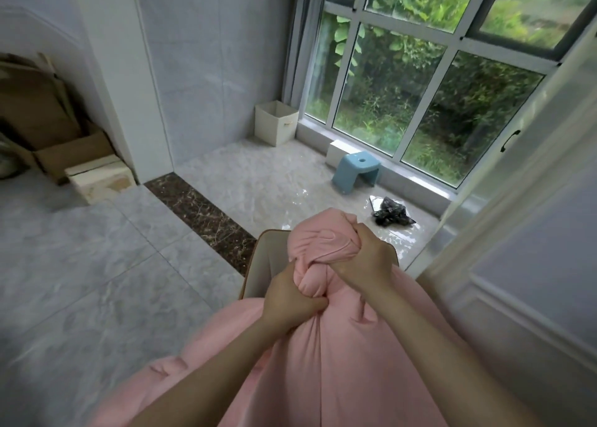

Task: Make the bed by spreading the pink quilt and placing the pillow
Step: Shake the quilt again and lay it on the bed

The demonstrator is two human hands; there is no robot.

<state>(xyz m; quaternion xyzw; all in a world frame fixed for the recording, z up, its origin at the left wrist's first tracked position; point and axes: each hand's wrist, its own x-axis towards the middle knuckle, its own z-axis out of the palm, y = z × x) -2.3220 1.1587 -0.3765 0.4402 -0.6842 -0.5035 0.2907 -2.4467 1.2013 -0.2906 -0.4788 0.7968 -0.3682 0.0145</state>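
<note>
The pink quilt (323, 355) is bunched up in front of me and fills the lower middle of the view. My left hand (289, 297) grips a gathered fold of it from the left. My right hand (365, 258) grips the bunched top of the quilt just to the right and a little higher. Both fists sit close together. Behind the quilt a grey padded piece with a brown edge (265, 265) shows; I cannot tell what it belongs to. No pillow is in view.
A blue plastic stool (355, 171) stands by the large window (420, 87). A white fabric box (274, 121) sits in the corner. A black bag (392, 215) lies on the glossy floor. Cardboard boxes (64, 155) are stacked at the left. A white door (533, 200) is at the right.
</note>
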